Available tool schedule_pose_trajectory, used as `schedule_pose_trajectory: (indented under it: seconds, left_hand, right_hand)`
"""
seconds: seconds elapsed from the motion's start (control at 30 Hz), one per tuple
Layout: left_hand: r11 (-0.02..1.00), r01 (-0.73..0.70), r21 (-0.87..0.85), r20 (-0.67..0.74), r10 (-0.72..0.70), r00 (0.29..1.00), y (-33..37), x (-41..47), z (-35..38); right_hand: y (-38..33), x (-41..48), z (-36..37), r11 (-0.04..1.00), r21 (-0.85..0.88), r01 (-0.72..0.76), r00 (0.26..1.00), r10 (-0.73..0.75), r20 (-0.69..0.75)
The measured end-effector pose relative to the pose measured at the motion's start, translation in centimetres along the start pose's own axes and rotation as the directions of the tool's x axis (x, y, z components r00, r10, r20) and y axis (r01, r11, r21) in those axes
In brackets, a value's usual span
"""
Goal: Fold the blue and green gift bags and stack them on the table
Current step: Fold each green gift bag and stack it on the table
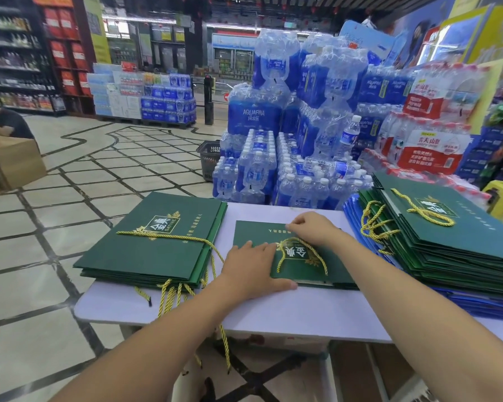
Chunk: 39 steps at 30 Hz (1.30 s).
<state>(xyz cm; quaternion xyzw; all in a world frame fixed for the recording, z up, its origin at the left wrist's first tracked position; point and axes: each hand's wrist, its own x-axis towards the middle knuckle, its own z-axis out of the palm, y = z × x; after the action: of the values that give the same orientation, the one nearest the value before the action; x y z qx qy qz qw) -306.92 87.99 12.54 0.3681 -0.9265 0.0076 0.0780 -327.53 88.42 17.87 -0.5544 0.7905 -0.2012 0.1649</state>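
My left grip [253,265] lies flat and released, pressing the green bag [253,230] on the worktop [273,309], my right grip [311,230] pinches its far edge, and I worry the loose gold cord [323,262] snags and drags the fold crooked.

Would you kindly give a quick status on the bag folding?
Left hand flat on green gift bag, right hand curled on its far edge. Bag lies flat, gold cord across it. Left stack, right stack flank it; nothing blocking.
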Motion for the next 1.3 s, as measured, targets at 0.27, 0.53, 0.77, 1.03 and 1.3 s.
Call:
schedule_pose_trajectory:
  seconds: [0.27, 0.53, 0.77, 1.03, 1.3]
  left_hand:
    - [0.984, -0.013, 0.179, -0.310, 0.069, 0.948, 0.2, 1.3, -3.9]
    - [0.985, 0.098, -0.144, -0.367, -0.145, 0.919, 1.0, 1.3, -8.6]
    - [0.878, -0.063, -0.475, -0.247, -0.064, 0.967, 3.2, 1.0, -8.8]
    - [0.497, 0.023, -0.868, -0.236, -0.451, 0.861, 0.5, 2.5, -9.9]
    - [0.800, -0.053, -0.597, -0.457, -0.285, 0.843, -1.1, 0.1, -6.0]
  right_hand:
    - [-1.5, -8.4, -3.6, 0.947, -0.012, 0.322, 0.642, -0.228, -0.732]
    - [-4.7, -11.8, -1.0, 0.393, 0.917, -0.067, 0.937, 0.340, -0.078]
    - [-6.3, -9.7, -3.0, 0.496, 0.859, 0.127, 0.917, 0.271, -0.293]
    - [-3.7, -10.0, -6.6, 0.971, -0.173, 0.163, 0.879, -0.222, -0.421]
    - [-0.1, -10.1, -0.1, 0.777, -0.603, 0.180, 0.968, -0.250, -0.034]
